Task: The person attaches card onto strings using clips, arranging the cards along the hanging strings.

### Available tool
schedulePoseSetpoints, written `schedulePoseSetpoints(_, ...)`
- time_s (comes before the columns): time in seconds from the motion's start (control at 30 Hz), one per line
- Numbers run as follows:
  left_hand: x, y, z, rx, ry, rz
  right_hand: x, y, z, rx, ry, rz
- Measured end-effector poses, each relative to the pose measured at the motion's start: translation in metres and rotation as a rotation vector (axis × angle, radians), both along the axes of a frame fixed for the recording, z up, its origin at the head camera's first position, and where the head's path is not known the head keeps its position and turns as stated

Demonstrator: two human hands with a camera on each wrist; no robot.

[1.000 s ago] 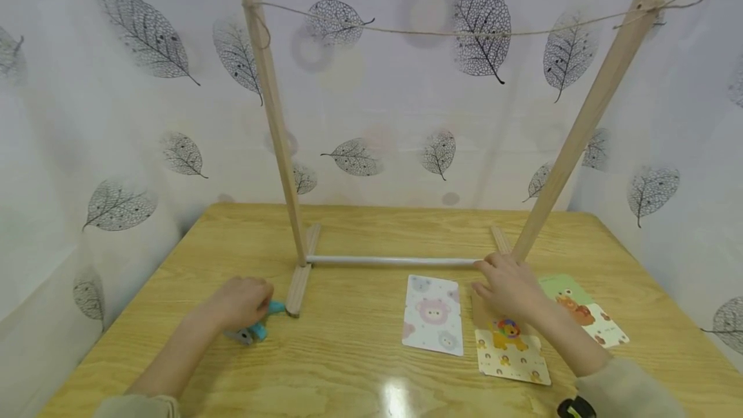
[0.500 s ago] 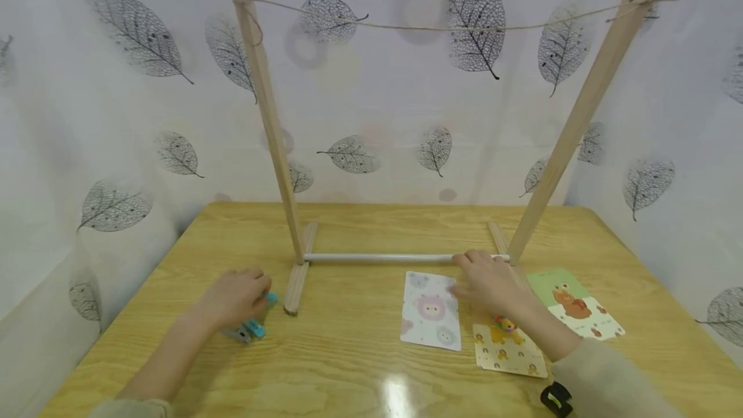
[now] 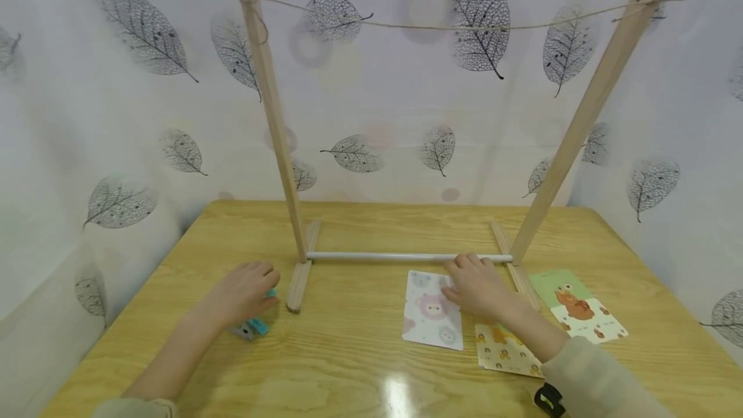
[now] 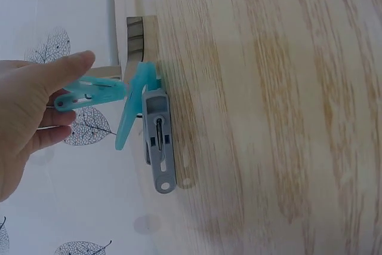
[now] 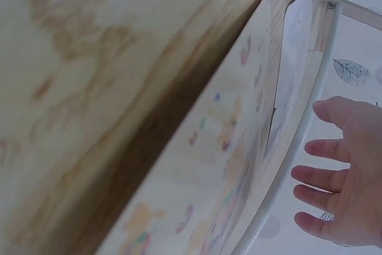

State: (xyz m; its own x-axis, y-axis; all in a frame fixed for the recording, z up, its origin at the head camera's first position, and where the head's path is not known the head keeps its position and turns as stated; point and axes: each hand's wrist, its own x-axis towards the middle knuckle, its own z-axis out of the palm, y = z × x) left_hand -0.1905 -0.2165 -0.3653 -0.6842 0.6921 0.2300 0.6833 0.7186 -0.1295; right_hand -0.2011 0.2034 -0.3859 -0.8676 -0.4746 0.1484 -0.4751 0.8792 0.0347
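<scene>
- The left hand (image 4: 27,103) pinches one teal clip (image 4: 107,92) between its thumb and fingers, at left in the left wrist view.
- The teal clip's long axis runs nearly level in that view; its free end points right, at the other teal clip (image 4: 131,108). Whether the two touch, I cannot tell.
- The other teal clip slants from upper right to lower left, beside the grey clip (image 4: 161,162), whose long axis runs nearly straight up and down.
- Clips count three: two teal, one grey. In the head view they sit left of the frame's middle, partly hidden by the left hand.
- The right hand (image 5: 355,171) has its fingers spread and holds nothing; in the head view it covers the upper right of the pink-face card (image 3: 429,321).
- Cards count three, all right of centre on the table (image 3: 348,366): the pink-face card, the yellow card (image 3: 505,357) partly behind the right forearm, and the green-and-white card (image 3: 580,308), its long axis running from upper left to lower right.
- Two wooden posts (image 3: 586,115) carry one string (image 3: 406,26) across the top; one white rod (image 3: 377,256) joins them below.
</scene>
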Motion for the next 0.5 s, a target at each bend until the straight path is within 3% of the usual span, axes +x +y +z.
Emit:
schedulePoseSetpoints(0.13, 0.000, 0.003, 0.000, 0.005, 0.062, -0.040, -0.001, 0.000, -0.001, 0.008, -0.002, 0.006)
schedulePoseSetpoints(0.37, -0.004, 0.014, 0.001, 0.055, 0.285, -0.163, -0.001, -0.002, -0.006, 0.003, -0.041, 0.008)
schedulePoseSetpoints(0.5, -0.005, 0.018, 0.001, 0.070, 0.313, -0.187, -0.003, -0.005, -0.007, -0.005, -0.047, 0.021)
